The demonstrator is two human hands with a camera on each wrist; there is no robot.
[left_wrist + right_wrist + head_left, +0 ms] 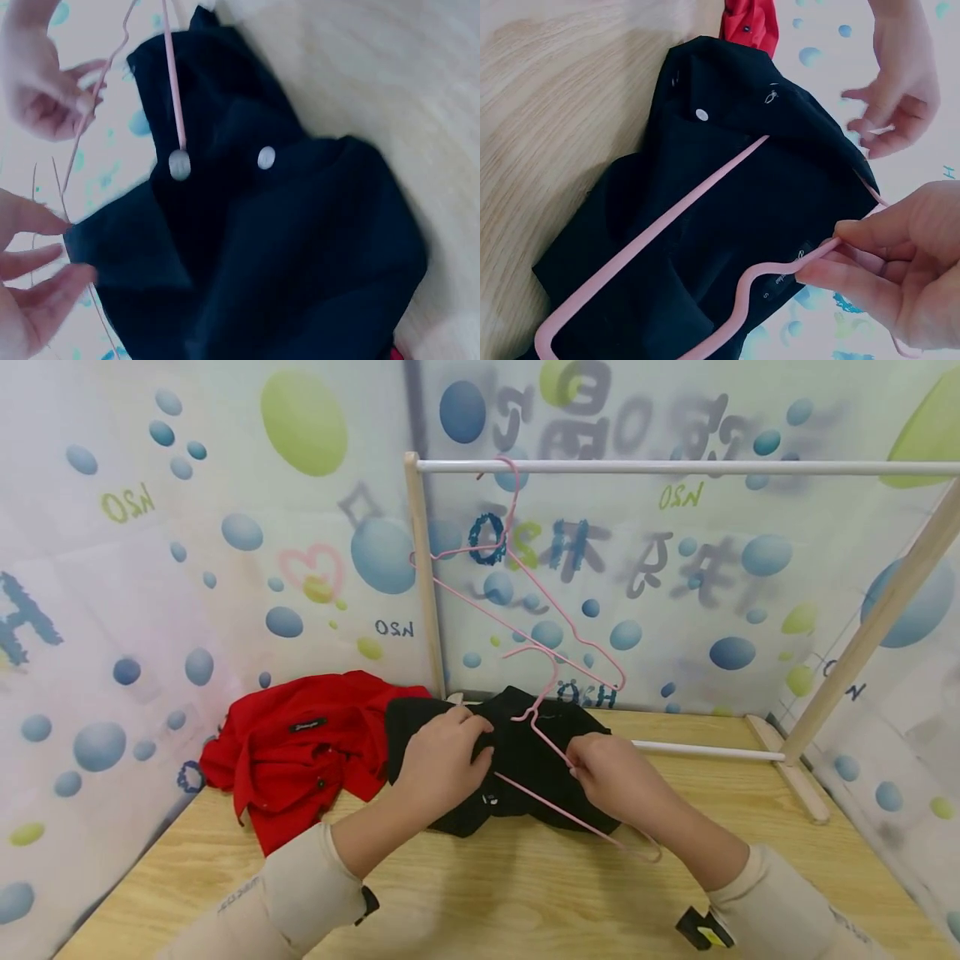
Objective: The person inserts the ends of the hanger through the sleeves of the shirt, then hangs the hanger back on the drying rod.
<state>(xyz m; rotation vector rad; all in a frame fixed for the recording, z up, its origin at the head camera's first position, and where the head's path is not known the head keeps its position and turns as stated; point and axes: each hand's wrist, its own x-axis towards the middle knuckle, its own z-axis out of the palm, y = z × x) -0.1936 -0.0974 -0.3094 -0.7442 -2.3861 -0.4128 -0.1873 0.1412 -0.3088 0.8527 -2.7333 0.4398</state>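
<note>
My right hand pinches the sloping arm of a pink hanger, just below its hook. A black buttoned garment lies bunched on the table beneath both hands. The hanger's far end disappears under the black cloth, while its other end sticks out free on the right. At the garment's left side is my left hand, fingers loosely bent and apart from the thumb. In the left wrist view, this hand's fingers reach the cloth's edge. White buttons and a small neck label show on the garment.
A red garment lies crumpled on the wooden table at left, touching the black one. Behind stands a rack with a white rail and wooden posts. A second pink hanger hangs from it. Patterned sheets surround the table.
</note>
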